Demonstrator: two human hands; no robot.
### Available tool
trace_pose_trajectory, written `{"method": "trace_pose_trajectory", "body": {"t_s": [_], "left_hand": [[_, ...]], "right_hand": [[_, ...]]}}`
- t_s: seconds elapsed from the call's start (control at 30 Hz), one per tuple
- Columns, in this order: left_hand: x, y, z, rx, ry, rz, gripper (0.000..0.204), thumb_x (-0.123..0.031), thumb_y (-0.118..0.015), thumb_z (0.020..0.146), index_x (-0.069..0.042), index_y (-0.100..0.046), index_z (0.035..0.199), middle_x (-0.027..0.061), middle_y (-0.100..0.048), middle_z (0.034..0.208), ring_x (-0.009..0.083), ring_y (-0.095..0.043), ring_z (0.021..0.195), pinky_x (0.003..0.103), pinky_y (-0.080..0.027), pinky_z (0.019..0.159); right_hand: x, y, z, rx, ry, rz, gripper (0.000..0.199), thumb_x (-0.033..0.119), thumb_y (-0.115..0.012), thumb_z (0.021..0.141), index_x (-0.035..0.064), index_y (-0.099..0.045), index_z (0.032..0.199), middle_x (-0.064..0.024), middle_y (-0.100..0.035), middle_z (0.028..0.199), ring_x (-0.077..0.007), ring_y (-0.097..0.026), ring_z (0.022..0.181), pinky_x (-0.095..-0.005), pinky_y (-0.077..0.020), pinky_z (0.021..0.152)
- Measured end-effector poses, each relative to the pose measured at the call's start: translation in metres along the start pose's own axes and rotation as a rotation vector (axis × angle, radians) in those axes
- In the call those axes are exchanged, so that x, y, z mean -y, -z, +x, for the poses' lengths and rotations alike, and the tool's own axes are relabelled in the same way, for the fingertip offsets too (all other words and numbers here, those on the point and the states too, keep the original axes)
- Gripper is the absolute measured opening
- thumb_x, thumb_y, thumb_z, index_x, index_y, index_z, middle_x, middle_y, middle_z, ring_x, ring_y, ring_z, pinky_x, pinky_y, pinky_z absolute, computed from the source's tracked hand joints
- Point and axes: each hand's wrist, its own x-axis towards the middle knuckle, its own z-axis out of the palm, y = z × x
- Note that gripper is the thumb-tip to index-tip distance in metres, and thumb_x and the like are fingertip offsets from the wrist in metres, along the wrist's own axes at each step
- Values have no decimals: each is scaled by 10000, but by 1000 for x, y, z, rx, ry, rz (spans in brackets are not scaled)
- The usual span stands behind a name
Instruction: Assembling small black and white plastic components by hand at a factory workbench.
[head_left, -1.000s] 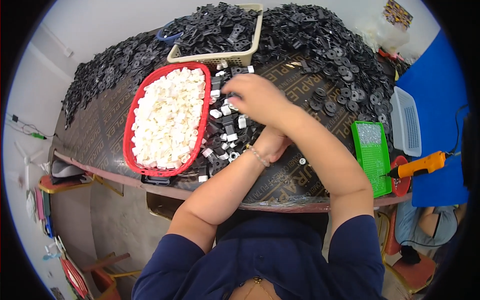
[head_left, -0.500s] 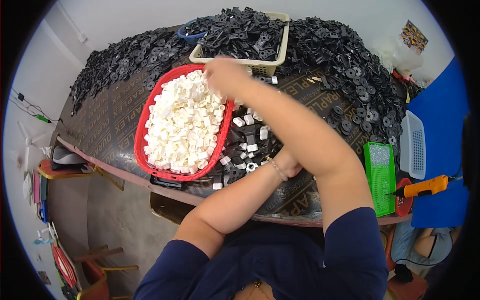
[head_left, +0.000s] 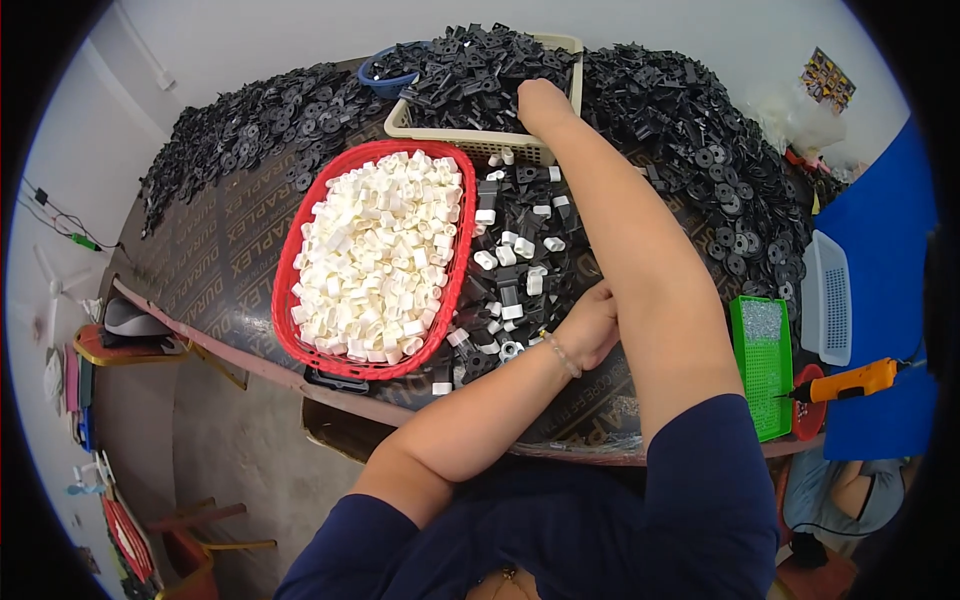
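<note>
My right hand (head_left: pixel 546 108) reaches over the cream basket (head_left: pixel 440 136) and touches the heap of black plastic parts (head_left: pixel 470 75) in it. Its fingers curl down; whatever they grip is hidden. Close to the table's near edge, my left hand (head_left: pixel 590 332) is closed beside my right forearm, which hides its fingertips. I cannot make out what it holds. Left of both arms stands a red basket (head_left: pixel 463 262) full of short white plastic sleeves (head_left: pixel 375 255). Between basket and arms lie black pieces (head_left: pixel 511 290), several with white sleeves on or beside them.
Black discs and parts are heaped at the far left (head_left: pixel 270 120) and right (head_left: pixel 690 130). A blue bowl (head_left: pixel 385 85) stands behind. On the right are a green tray (head_left: pixel 762 385) of small metal pieces, an orange electric screwdriver (head_left: pixel 850 381) and a white basket (head_left: pixel 826 300). Another person sits lower right.
My right hand has moved from the far rim of the red basket, rightward and farther out, to the black parts in the cream basket. My left hand stays near the table's front, now showing more.
</note>
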Motion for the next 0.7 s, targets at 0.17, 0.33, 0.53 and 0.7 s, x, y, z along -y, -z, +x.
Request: {"method": "trace_pose_trajectory", "body": {"t_s": [0.17,0.33,0.53,0.7], "left_hand": [[3,6,5,-20,-43,-28,230,-101,-554,998,-41,-560,1220,76,-653,1116,171,-654,968,347,-530,851],[-2,7,7,-48,-137,-39,223,-85,-576,976,-80,-563,1198,58,-629,1073,192,-642,949,359,-517,830],[-4,4,8,-93,-396,78,301,-58,-587,973,-64,-533,1268,58,-605,1073,181,-642,959,322,-525,829],[-3,9,7,-90,-307,96,275,-88,-576,987,-82,-544,1260,72,-636,1082,213,-642,1001,361,-507,893]], "right_hand": [[-20,28,-37,-323,218,6,270,171,-736,813,-22,-728,1002,-168,-729,950,-359,-697,903,-439,-548,845],[-49,95,-134,-14,34,893,170,148,-727,840,3,-698,922,-32,-649,733,-80,-567,589,-242,-460,543],[-141,84,-268,137,58,197,281,210,-758,726,8,-723,918,-230,-695,914,-391,-669,920,-440,-525,816],[-182,59,-331,363,-180,146,247,216,-782,743,38,-720,902,-219,-701,927,-376,-673,910,-447,-528,831]]}}
